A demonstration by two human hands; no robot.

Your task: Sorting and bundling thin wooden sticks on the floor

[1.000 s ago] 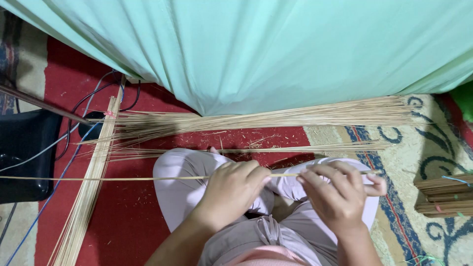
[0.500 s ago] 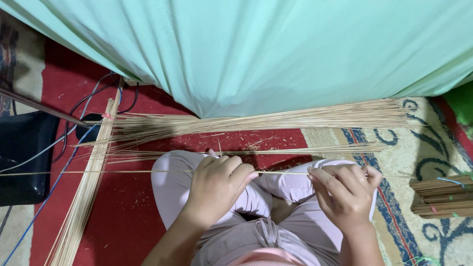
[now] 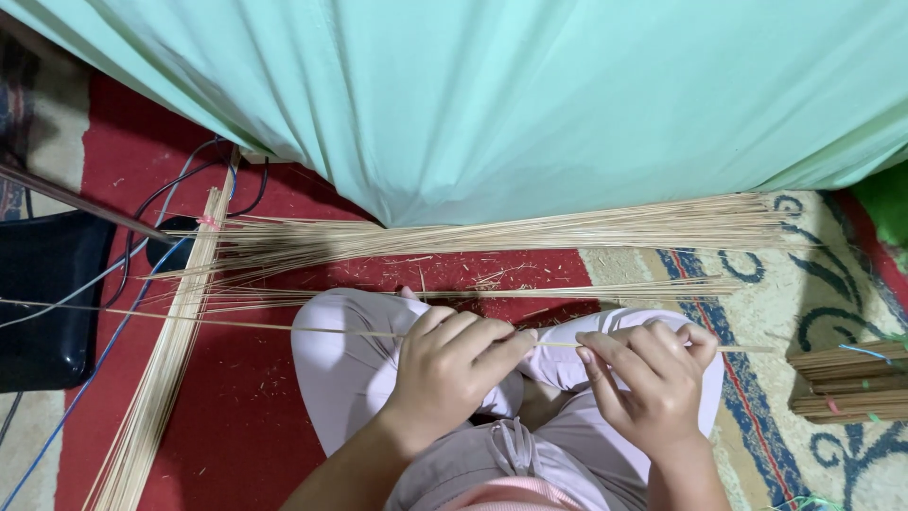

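Your left hand (image 3: 452,364) and right hand (image 3: 653,378) each pinch one thin stick (image 3: 284,327) held flat over your lap, while a big loose stick pile (image 3: 530,232) waits on the rug (image 3: 236,426) and tied bundles (image 3: 851,383) sit finished.

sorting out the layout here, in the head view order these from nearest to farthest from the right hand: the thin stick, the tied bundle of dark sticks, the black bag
1. thin stick: pinched in the right hand itself, running off to the left.
2. tied bundle of dark sticks: on the patterned rug at the right edge.
3. black bag: far across at the left edge, past the left hand.
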